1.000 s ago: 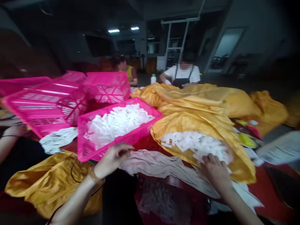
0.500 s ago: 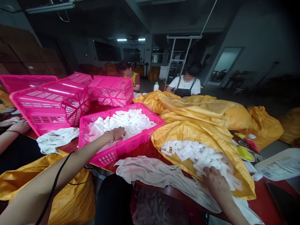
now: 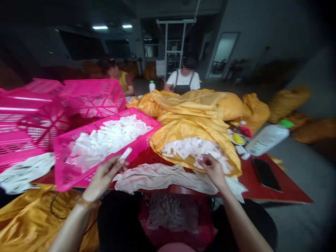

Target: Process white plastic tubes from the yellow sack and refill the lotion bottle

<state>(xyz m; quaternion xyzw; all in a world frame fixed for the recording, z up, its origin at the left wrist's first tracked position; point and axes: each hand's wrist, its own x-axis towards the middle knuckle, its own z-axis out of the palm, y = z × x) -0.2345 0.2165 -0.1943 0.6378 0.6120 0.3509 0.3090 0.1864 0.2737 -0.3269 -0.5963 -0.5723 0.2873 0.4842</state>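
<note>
My left hand point(image 3: 105, 174) is pinched on a small white plastic piece point(image 3: 125, 154), held just in front of a pink basket point(image 3: 63, 176) filled with several white pieces point(image 3: 105, 138). My right hand point(image 3: 214, 168) reaches into the mouth of an open yellow sack point(image 3: 183, 131) and closes on one of the white pieces point(image 3: 189, 148) piled there. A white cloth point(image 3: 157, 176) lies on the red table edge between both hands.
Stacked empty pink baskets point(image 3: 34, 115) stand at the left. More yellow sacks point(image 3: 199, 101) lie behind. Two people point(image 3: 182, 78) sit across the table. A white bottle point(image 3: 266, 138) and a dark phone point(image 3: 266, 173) rest at the right. A red bin of white pieces point(image 3: 173, 213) sits below.
My left hand pulled back out of the pink basket and now holds a white piece near its front. My right hand moved left in the sack. The view shifted rightward.
</note>
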